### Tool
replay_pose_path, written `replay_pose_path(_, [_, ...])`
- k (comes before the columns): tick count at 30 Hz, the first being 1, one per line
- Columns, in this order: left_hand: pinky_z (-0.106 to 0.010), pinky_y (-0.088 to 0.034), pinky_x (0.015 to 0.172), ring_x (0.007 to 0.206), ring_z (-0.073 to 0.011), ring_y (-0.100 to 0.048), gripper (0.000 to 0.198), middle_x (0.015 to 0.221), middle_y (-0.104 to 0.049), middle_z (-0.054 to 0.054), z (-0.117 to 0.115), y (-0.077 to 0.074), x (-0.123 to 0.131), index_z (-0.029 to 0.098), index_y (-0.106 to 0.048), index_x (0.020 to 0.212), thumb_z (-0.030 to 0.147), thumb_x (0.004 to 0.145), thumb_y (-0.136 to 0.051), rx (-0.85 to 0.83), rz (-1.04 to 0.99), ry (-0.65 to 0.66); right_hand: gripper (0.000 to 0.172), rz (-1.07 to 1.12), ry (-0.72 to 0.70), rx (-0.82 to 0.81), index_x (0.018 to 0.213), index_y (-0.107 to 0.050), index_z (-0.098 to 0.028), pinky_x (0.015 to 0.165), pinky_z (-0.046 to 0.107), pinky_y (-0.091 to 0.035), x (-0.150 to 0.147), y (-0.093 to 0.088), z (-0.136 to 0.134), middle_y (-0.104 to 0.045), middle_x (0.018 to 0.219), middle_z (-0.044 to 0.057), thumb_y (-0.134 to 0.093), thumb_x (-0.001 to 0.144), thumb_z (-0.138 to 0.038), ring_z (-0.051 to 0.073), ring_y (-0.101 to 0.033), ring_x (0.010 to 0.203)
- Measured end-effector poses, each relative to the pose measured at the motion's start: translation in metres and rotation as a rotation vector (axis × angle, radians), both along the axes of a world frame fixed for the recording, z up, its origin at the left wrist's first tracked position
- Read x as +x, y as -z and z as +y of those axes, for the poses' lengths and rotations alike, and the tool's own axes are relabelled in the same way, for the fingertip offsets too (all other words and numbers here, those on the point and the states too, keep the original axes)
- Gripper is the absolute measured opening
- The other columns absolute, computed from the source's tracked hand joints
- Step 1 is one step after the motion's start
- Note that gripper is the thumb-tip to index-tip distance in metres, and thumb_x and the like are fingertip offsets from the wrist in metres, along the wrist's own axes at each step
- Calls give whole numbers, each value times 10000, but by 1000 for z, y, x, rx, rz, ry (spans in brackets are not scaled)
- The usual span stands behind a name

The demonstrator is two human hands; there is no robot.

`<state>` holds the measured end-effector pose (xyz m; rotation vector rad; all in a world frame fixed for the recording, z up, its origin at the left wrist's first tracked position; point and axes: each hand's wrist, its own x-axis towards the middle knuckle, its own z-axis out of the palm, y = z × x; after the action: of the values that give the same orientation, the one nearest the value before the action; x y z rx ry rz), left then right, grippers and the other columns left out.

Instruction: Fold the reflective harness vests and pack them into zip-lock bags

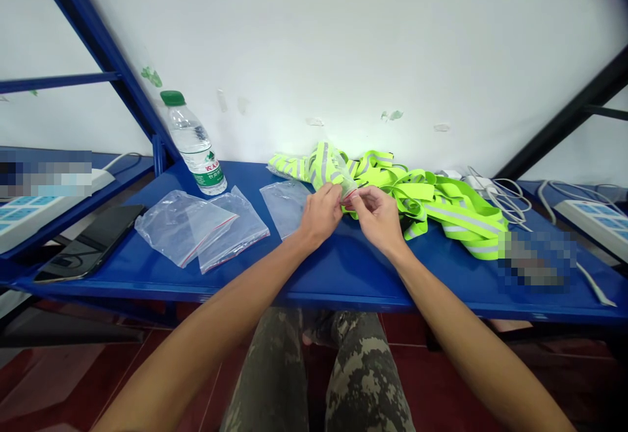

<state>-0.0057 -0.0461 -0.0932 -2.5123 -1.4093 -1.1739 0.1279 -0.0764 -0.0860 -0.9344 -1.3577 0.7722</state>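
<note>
1. The head view looks down at a flat blue metal shelf (147, 281). The person's two bare arms reach out over its front edge.
2. A thin clear plastic bag (341, 173) is held up between the two hands, above the middle of the shelf. It has a red line along one edge (349, 196). Its long side tilts up and away from the person, toward the white wall (314, 39).
3. The left hand (321, 213) and the right hand (377, 219) are close together. Their fingers pinch the bag near the red line. Both hands look about equally near to it.
4. A crumpled bright yellow-green vest (422, 196) with shiny silver stripes lies just behind the right hand. Its cloth is soft and bunched up.
5. Three more clear plastic bags (181, 226) lie flat to the left of the hands. A clear plastic water bottle (193, 144) with a green cap stands behind them.
6. A flat black phone (91, 242) lies near the left end of the shelf. White cables (510, 199) curl at the right end. Blurred patches hide some spots.
</note>
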Motion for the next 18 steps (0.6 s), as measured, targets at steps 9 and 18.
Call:
replay_pose_path(9, [-323, -410, 657, 843, -228, -597, 201, 957, -629, -71, -1, -3, -6, 202, -548, 1015, 83, 907, -429, 56, 116, -79, 275, 136, 54, -128, 864, -585, -197, 724, 348, -602, 4, 8, 11, -698, 751, 29, -706, 757, -419, 177, -707, 684])
replay_pose_path(18, [-406, -465, 881, 1030, -276, -519, 257, 1079, -582, -118, -3, 5, 0, 185, -549, 1090, 74, 889, -433, 42, 238, 45, 187, -282, 298, 60, 959, -658, -209, 734, 336, -563, 14, 12, 11, -691, 838, 47, -529, 858, -300, 194, -675, 758])
